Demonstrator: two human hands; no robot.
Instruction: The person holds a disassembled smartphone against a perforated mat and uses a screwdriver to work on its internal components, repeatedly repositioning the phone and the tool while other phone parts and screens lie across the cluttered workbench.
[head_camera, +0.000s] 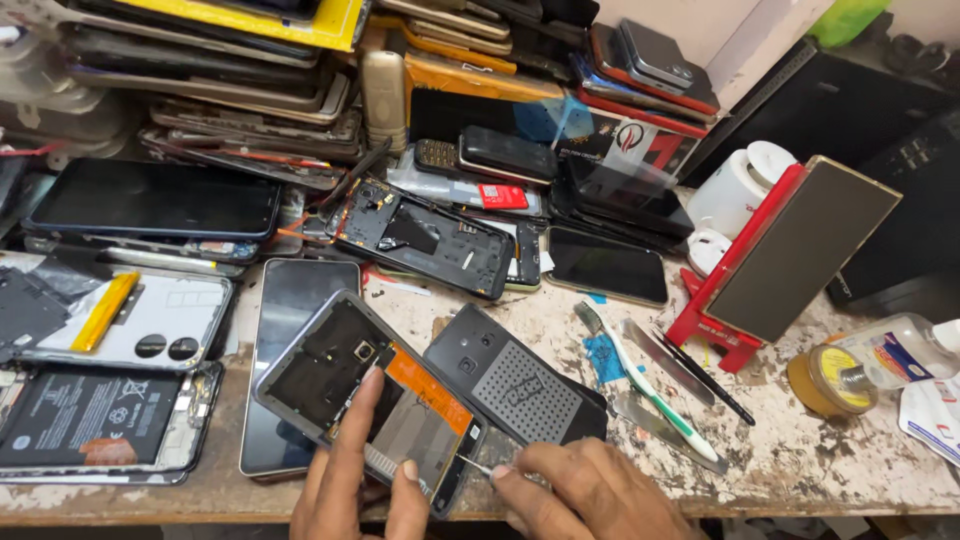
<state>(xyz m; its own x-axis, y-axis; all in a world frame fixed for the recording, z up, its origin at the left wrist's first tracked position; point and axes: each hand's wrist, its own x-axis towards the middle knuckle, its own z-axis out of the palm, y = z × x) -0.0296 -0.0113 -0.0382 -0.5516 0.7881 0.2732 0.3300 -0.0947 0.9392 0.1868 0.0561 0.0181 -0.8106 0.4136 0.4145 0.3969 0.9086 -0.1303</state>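
Note:
An opened phone frame (330, 360) with an orange strip inside lies tilted near the bench's front edge. My left hand (355, 480) rests on it, forefinger on its middle and thumb at its lower end. My right hand (590, 495) pinches a thin metal tool (475, 466) whose tip touches the frame's lower right corner. A black perforated back cover (515, 385) lies just right of the frame.
A toothbrush (650, 385), tweezers and a black pen (705, 380) lie to the right. A red stand (720, 310) holds a slab. Small bottles (890, 355) sit at the right edge. Stacks of phones (250, 90) fill the back; opened phones (100, 415) lie left.

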